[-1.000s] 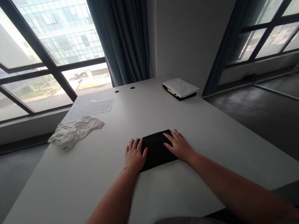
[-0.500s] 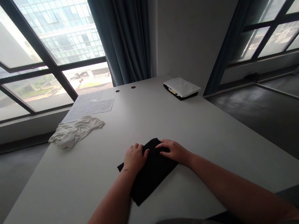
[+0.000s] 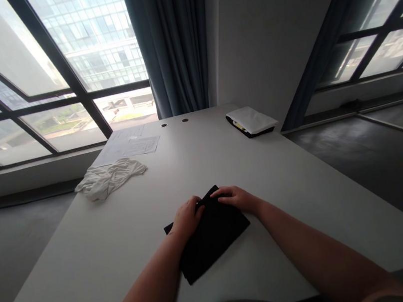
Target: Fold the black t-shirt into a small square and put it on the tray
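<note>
A piece of black folded cloth (image 3: 212, 237) lies on the white table in front of me, turned at a slant. My left hand (image 3: 188, 216) grips its far left edge, thumb on the near side and fingers bent over the fold. At the far right corner my right hand (image 3: 236, 197) has its fingers curled over the edge, close to the left hand. Parts of the cloth are hidden beneath my left hand and wrist. What kind of garment or fabric it is, I cannot tell.
A crumpled white cloth (image 3: 109, 179) lies at the table's left edge, with printed paper sheets (image 3: 140, 145) behind it. Toward the far right sits a white and black folded bundle (image 3: 252, 120). Two round holes pierce the tabletop (image 3: 186, 153) near the curtain (image 3: 174, 49).
The far edge of the black cloth has gone from rounded to straighter, with a pointed corner. My fingers have shifted slightly along that edge. The whole view has moved a little.
</note>
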`<action>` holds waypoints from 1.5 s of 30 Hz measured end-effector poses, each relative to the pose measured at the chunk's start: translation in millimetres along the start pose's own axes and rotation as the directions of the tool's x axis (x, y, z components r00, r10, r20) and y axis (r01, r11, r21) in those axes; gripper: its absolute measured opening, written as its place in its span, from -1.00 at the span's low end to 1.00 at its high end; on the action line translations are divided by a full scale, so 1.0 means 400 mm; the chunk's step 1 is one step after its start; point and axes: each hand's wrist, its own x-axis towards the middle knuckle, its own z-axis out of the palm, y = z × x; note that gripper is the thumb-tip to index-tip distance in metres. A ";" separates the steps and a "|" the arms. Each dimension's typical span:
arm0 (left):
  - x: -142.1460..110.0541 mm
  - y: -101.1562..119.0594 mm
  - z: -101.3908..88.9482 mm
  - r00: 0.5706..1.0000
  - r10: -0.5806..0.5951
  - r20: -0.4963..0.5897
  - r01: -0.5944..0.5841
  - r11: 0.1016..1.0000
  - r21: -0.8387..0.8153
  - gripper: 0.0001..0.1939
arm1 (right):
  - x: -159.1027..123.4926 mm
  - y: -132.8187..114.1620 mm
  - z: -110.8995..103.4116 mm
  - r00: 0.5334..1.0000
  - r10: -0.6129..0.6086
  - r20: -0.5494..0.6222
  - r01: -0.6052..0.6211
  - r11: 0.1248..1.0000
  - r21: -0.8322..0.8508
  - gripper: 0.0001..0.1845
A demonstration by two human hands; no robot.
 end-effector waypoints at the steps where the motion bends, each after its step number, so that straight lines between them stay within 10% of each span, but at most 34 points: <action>1: -0.001 -0.003 0.001 1.000 -0.006 -0.018 0.006 1.000 -0.012 -0.76 | 0.001 -0.002 -0.005 0.999 0.021 0.025 -0.023 0.995 0.094 -0.58; 4: -0.001 -0.006 0.003 0.998 -0.034 -0.051 0.032 0.999 -0.041 -0.75 | -0.002 -0.008 -0.009 0.991 0.086 0.099 -0.108 0.966 0.235 -0.52; 23: -0.043 -0.057 -0.042 0.991 -0.111 0.071 0.087 0.957 0.277 -0.61 | 0.028 0.021 -0.018 0.998 0.051 -0.023 -0.053 0.992 -0.111 -0.45; 35: -0.033 -0.067 -0.050 0.991 -0.125 0.053 0.111 0.970 0.216 -0.68 | 0.143 -0.220 -0.222 0.953 0.170 0.252 -0.018 0.860 -0.510 -0.19; 45: -0.025 -0.090 -0.012 0.999 0.011 -0.035 -0.004 0.984 0.181 -0.79 | 0.251 -0.362 -0.374 0.950 0.177 0.256 0.073 0.672 -0.737 -0.21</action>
